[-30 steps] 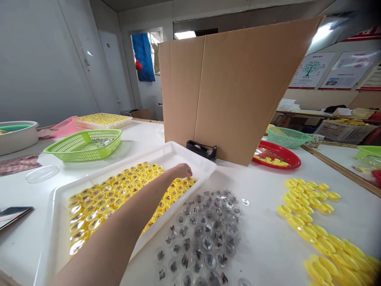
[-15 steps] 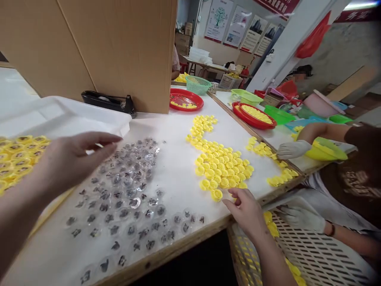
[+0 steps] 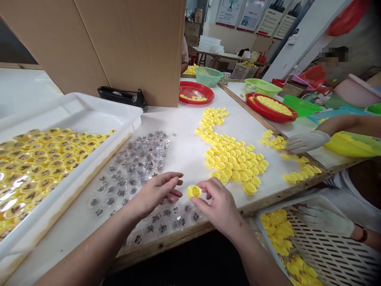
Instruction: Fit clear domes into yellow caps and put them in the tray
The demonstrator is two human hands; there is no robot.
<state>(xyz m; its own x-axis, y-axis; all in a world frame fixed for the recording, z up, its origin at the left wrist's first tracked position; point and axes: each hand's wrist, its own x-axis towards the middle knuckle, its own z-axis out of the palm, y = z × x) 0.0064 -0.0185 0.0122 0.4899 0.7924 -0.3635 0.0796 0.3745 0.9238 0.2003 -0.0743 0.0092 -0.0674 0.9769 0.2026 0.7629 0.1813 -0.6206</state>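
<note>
My right hand (image 3: 216,198) pinches a small round yellow piece (image 3: 194,192) above the front part of the table. Just left of it, my left hand (image 3: 162,190) hangs over the clear discs (image 3: 131,167) with dark prints; its fingers are apart and nothing shows in them. Many yellow pieces (image 3: 235,161) lie grouped on the white table beyond my right hand. At the left, a white tray (image 3: 110,113) holds rows of yellow pieces with dark prints in them.
Cardboard (image 3: 133,47) stands behind a black tape dispenser (image 3: 120,97). A red plate (image 3: 208,95) and green basket (image 3: 208,76) sit farther back. At right, a co-worker's gloved hands (image 3: 308,142) are near yellow pieces and a white crate (image 3: 336,246).
My left hand has moved right from beside the tray to over the discs. My right hand has picked up a yellow piece and moved left. The view has shifted left.
</note>
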